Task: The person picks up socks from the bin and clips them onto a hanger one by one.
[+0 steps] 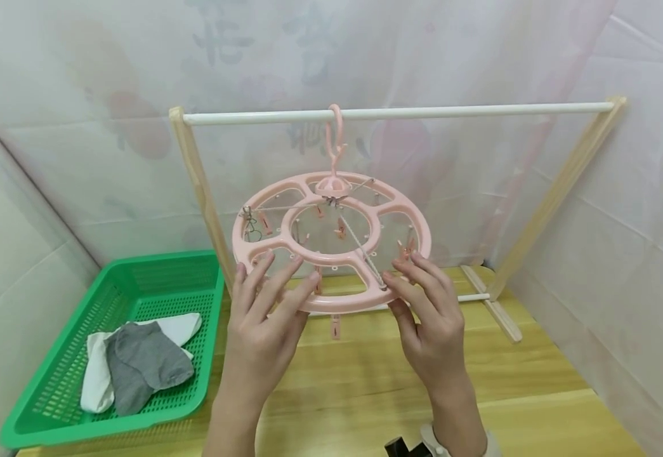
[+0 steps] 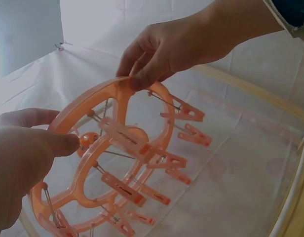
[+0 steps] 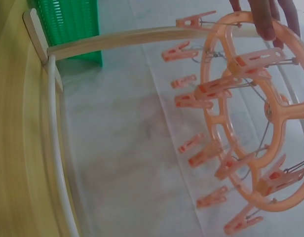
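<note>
A round pink clip hanger (image 1: pixel 331 259) hangs by its hook (image 1: pixel 337 127) from a white rod (image 1: pixel 468 113), its ring tilted down toward me. My left hand (image 1: pixel 271 333) holds the near left rim, fingers over the top and thumb underneath. On the near right rim, my right hand (image 1: pixel 435 327) pinches the ring beside a cord's knot; the left wrist view shows this hand (image 2: pixel 179 47) gripping the edge between thumb and fingers. Several pink clothespins (image 3: pixel 204 155) dangle below the ring, with nothing clipped in them. Thin cords run from the ring to the hook's base.
The rod belongs to a wooden-legged stand (image 1: pixel 559 197) on the wooden table (image 1: pixel 354 393). At left is a green basket (image 1: pixel 214 330) holding grey socks (image 1: pixel 148 358) and white socks (image 1: pixel 179 327). A printed curtain (image 1: pixel 422 51) hangs behind. A black object (image 1: pixel 396 447) shows near my right wrist.
</note>
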Demonstrator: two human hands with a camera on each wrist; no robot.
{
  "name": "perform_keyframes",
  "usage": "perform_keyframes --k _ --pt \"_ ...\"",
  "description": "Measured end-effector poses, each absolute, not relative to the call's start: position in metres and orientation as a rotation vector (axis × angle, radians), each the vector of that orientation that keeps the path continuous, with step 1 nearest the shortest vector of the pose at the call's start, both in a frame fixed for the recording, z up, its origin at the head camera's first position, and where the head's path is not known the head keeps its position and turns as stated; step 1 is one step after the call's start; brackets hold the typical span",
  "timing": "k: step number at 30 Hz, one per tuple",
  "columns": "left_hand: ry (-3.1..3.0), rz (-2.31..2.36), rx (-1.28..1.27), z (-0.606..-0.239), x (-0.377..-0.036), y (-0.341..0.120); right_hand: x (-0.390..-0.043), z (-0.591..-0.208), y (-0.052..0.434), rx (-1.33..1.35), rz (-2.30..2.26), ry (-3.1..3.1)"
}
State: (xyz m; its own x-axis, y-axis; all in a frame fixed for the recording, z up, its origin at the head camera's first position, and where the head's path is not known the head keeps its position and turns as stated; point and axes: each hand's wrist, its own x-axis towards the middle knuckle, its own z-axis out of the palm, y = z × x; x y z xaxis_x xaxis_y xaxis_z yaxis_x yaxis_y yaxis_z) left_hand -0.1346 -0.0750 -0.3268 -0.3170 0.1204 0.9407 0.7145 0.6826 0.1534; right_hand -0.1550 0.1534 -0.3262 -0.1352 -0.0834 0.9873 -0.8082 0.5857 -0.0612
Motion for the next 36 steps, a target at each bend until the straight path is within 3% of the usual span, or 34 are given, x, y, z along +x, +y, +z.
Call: perform_keyframes --k 14,18,25,36 --pt "-1.811 -0.727 -0.645 -0.326 -0.132 -0.081 -0.141 -0.315 0.139 0.832 1.009 -1.285" --pt "-1.818 -0.736 -0.646 -0.324 -0.132 -0.081 -0.137 -0.324 0.147 0.934 1.128 -1.561" --pt "-1.828 -0.734 -0.643 -0.324 -0.13 -0.08 -0.134 -0.341 0.145 0.836 1.346 -2.224" --pt "-1.805 -0.73 -0.661 -0.318 -0.128 -0.077 -0.139 -0.349 0.12 0.888 1.735 -2.123"
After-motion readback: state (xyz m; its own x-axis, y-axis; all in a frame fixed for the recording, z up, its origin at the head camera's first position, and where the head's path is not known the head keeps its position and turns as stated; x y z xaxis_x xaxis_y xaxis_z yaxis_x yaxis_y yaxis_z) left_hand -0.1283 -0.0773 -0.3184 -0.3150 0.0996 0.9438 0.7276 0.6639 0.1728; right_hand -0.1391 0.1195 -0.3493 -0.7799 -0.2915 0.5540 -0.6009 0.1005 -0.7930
